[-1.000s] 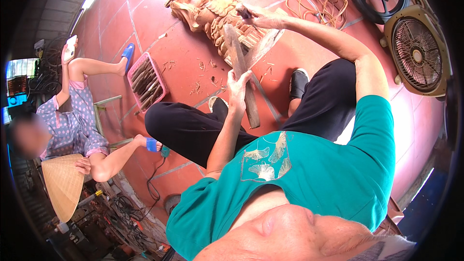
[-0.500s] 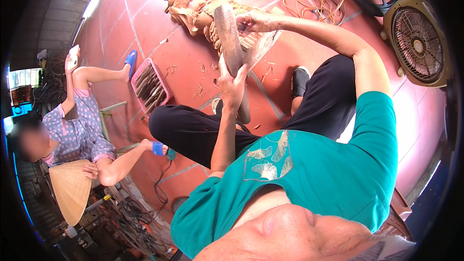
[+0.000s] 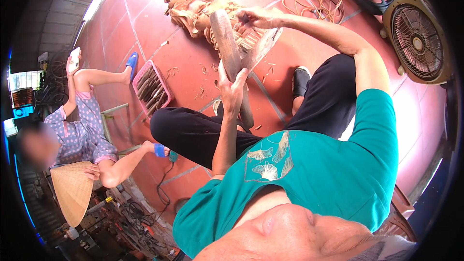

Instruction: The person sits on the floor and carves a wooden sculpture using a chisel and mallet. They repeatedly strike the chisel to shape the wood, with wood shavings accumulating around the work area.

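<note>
A long, thick brown wooden bar (image 3: 227,43), shaped like a club, slants upward in front of me. My left hand (image 3: 232,89) is closed round its lower middle, and its lower end reaches down between my knees. Behind the bar lies an ornate carved wooden figure (image 3: 191,9) on the floor. A pale, flat piece of wood (image 3: 263,49) slopes beside the bar; whether it belongs to the carving I cannot tell. My right hand (image 3: 261,19) is at the carving's near right side with its fingers curled together. What they hold, if anything, is hidden.
A pink basket (image 3: 170,97) of several chisel-like tools stands to the left. Wood chips (image 3: 200,92) litter the red tiles. A seated person (image 3: 79,130) with a phone and conical hat is at far left. A coiled cord (image 3: 314,7), a wheel and a fan (image 3: 416,43) are at right.
The upper end of the wooden bar has tipped slightly left and down in my left hand. My right hand stays by the carving.
</note>
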A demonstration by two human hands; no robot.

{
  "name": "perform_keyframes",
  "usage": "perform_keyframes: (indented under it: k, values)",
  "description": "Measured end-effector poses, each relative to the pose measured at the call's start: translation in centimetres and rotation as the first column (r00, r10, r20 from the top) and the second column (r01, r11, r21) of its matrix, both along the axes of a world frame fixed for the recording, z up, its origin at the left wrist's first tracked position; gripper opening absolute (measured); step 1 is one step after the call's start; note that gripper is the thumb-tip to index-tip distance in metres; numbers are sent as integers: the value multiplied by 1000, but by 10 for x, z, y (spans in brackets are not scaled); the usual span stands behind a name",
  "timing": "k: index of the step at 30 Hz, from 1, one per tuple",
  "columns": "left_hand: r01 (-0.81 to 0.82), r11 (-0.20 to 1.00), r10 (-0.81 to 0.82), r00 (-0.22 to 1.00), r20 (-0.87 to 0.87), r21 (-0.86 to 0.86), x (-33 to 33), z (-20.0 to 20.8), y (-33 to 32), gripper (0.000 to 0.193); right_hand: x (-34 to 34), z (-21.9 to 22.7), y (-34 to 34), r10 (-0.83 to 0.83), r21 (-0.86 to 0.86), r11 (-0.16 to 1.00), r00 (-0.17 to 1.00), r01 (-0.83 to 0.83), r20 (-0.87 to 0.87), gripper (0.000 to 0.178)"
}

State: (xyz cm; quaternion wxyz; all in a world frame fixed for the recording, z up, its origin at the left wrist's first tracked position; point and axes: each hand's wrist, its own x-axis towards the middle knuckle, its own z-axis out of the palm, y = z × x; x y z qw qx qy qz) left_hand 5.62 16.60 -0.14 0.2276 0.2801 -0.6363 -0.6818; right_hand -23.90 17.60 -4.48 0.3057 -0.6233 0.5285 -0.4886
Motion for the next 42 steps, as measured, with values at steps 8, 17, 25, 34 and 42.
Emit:
perform_keyframes:
  k: [8, 17, 25, 34, 42]
  values:
    - [-27, 1000, 28, 998, -63, 14, 0, 8, 4, 58, -5, -9, 13, -25, 22, 999, 987, 29, -158, 32]
    - [-215, 931, 176, 973, -152, -295, -8, -3, 11, 65, 13, 17, 18, 5, 129, 991, 974, 24, -224, 41]
    - [-33, 977, 38, 999, 24, -211, -10, 8, 10, 68, 18, 30, 20, 55, 151, 988, 927, 2, -370, 36]
    - [33, 771, 111, 976, 185, -636, -14, -29, 2, 72, 24, 26, 16, -19, -97, 995, 921, -20, -388, 36]
    - [-46, 999, 46, 999, -12, -23, -2, 3, 8, 52, -21, 1, 27, -147, 209, 971, 981, 118, 128, 25]
